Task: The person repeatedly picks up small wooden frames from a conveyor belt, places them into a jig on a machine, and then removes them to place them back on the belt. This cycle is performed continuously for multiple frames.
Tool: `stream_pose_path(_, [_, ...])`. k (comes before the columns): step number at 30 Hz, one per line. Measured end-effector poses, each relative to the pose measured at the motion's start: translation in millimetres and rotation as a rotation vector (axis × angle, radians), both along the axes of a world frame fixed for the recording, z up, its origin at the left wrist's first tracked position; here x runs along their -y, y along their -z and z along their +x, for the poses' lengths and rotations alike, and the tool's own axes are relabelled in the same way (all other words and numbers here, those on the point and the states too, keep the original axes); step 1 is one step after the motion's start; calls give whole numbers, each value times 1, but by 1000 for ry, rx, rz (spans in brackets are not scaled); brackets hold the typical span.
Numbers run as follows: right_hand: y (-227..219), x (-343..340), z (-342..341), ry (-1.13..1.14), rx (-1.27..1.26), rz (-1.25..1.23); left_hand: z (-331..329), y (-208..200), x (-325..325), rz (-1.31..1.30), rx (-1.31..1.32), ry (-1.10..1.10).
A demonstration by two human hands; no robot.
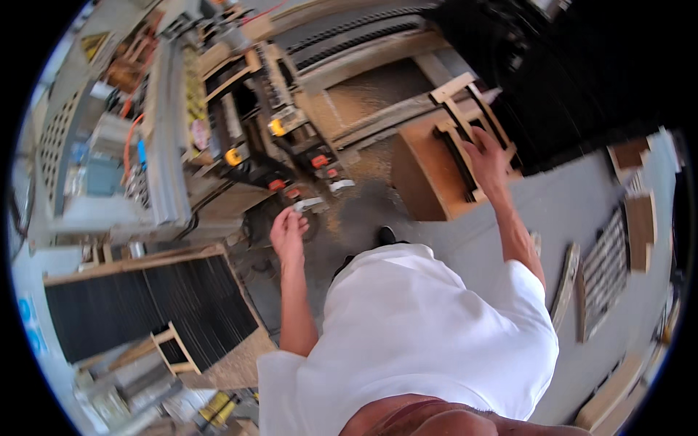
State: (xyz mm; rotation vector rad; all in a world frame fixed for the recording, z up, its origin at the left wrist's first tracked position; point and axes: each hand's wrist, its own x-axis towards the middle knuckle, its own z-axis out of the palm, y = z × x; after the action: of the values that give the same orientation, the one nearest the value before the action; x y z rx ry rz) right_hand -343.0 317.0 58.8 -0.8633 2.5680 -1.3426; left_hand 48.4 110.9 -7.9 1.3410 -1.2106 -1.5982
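Note:
My left hand (289,231) is closed on the near end of a white lever handle (310,203) at the front of a machine. A second white lever (341,184) sits just beyond it, untouched. My right hand (486,161) reaches forward, its fingers closed around a small frame of pale wood and black strips (458,154). That frame is on top of a brown wooden box (423,178), with a similar frame (488,116) lying beside it. My palm hides part of the gripped piece.
Left of me, a stand (240,283) carries rows of black strips and one small frame (174,350). Clamping fixtures with yellow and red parts (276,128) stand ahead. Sawdust lies around the machine (378,98). A slatted panel (605,272) and boards (640,232) are at the right.

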Motion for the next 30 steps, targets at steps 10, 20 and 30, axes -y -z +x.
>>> stream_pose_path(10, [-57,58,0,-345,394,-131,-43,-17,140,63,-273,-97])
stream_pose_path(20, [-56,109,3,-409,393,-132,-99,-3,320,230,-520,-107])
stream_pose_path(30, [-62,190,28,-389,127,-60,-163,-2,425,313,-754,-269])
